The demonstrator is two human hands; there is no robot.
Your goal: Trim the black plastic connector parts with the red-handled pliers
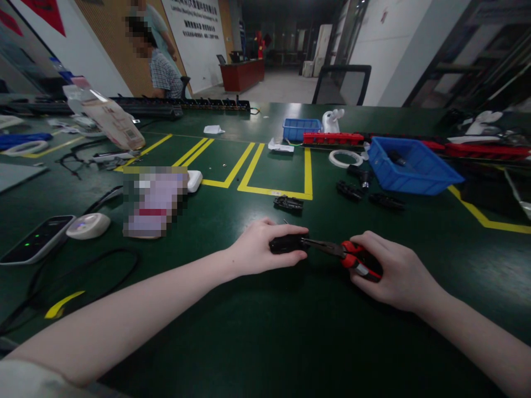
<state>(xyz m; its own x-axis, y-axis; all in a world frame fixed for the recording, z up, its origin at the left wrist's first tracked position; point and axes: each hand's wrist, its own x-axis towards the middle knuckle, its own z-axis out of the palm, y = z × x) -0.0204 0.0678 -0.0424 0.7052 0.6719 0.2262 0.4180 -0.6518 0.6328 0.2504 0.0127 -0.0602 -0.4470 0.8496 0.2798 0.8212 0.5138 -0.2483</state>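
My left hand (261, 247) is closed around a black, elongated plastic part (286, 244) just above the green table. In my right hand (390, 271) are needle-nose pliers (332, 247) with red and black handles. Their jaw tips touch the right end of the black part; whether they grip anything there is too small to tell. Just beyond my left hand lies a black plastic shell piece (289, 204). Similar dark pieces rest farther right, among them one shell (349, 190) and another (386, 201).
A blue bin (415, 171) with a dark part inside stands at the right, beside a tape roll (345, 158). A smaller blue basket (301, 129) is farther back. Leftward are a blurred phone (155, 204), a bottle (110, 119) and cables. Two people (160, 55) are beyond the table.
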